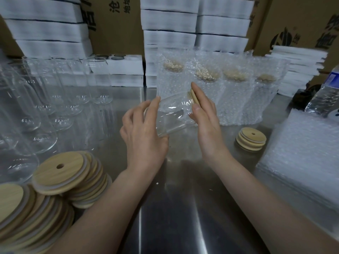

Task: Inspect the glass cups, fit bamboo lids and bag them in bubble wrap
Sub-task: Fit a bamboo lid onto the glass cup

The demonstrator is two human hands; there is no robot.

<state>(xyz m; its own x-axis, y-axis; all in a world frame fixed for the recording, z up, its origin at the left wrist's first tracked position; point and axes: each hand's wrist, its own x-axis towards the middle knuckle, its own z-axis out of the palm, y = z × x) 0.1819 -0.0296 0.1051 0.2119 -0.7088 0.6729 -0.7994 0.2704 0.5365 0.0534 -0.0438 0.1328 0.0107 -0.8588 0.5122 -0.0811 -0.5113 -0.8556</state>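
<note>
A clear glass cup (172,116) lies tilted on its side above the steel table (183,208), mouth toward the upper right. My left hand (143,132) grips its base end with curled fingers. My right hand (205,116) presses a bamboo lid (193,98) flat against the cup's mouth with straight fingers. Stacks of bamboo lids (60,173) with centre holes lie at the lower left. A small pile of lids (251,138) sits at the right. Several cups bagged in bubble wrap (216,83) stand behind my hands.
Several empty glass cups (55,99) stand at the left. A pile of bubble-wrap bags (300,158) lies at the right, with a water bottle (324,92) behind it. White foam trays (168,21) and cardboard boxes (113,19) line the back.
</note>
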